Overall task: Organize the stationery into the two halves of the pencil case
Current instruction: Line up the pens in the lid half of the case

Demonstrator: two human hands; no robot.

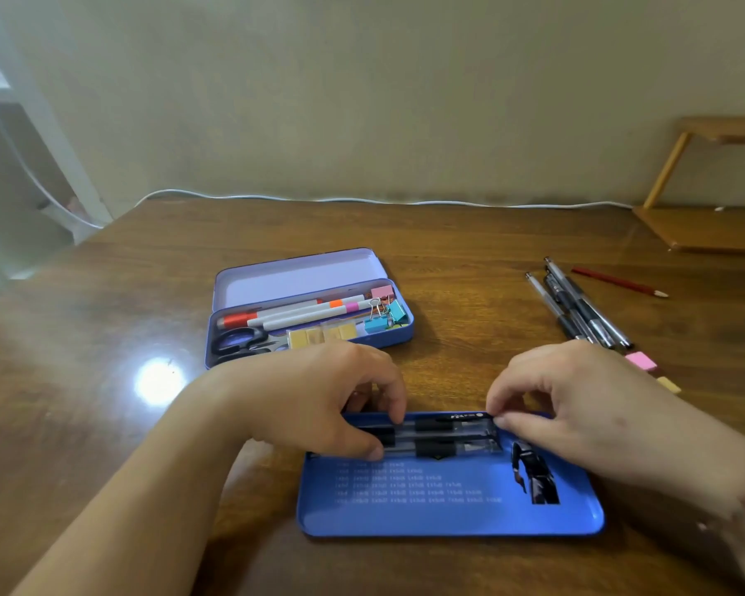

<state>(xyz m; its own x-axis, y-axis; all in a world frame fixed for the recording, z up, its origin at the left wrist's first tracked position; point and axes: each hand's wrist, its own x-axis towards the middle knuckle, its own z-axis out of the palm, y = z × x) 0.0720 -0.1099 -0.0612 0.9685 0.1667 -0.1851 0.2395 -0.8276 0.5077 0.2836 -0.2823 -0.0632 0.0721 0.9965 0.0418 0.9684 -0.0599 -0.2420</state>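
Pens: both hands, left hand (319, 402) and right hand (577, 406), pinched the gel pens (444, 436), squaring them against the blue tray (448, 518) edge.

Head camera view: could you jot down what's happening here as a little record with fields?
Near tray: blue tin half, holding black gel pens
Left hand: fingers on the pens
Right hand: pinching the pens' right end
Far tin: purple, open, with markers, scissors, binder clips
Loose on table: pens, red pencil, two erasers
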